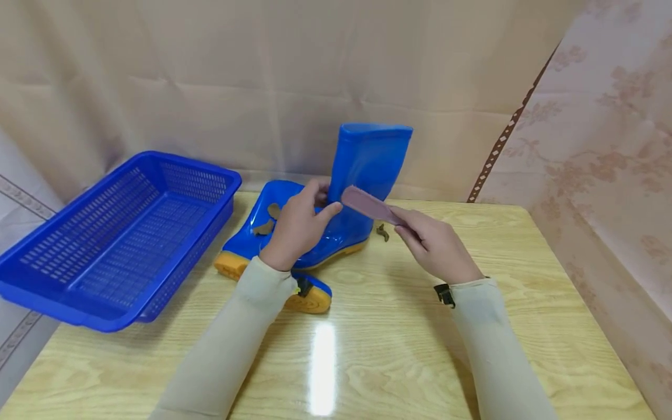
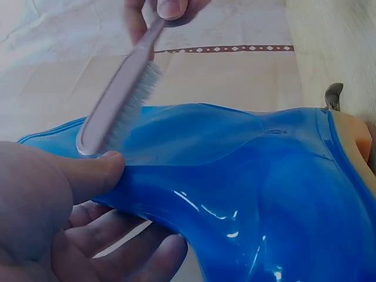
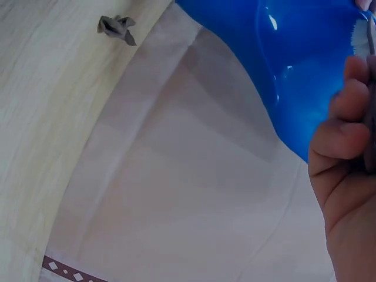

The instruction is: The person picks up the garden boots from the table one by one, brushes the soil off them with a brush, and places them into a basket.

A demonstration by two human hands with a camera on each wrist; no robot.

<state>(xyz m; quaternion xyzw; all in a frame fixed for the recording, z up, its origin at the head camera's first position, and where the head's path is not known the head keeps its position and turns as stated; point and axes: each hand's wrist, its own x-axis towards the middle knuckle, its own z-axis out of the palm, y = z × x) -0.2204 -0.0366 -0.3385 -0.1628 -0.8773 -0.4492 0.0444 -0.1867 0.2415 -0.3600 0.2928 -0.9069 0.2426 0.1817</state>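
While gripping the upright boot [image 1: 362,175] at its ankle, left hand [image 1: 298,224] with thumb on the near face and fingers curled round the far side. Right hand [image 1: 433,242] clenched round the handle of the brush [image 1: 370,205], bristles down, head just above the left thumb and against the boot's front. Second boot [image 1: 262,233] lying on its side left of the first, brown scraps on it. Small brown scrap [image 1: 382,232] on the table [image 1: 399,350] just right of the boot. Basket [image 1: 115,233] at far left.
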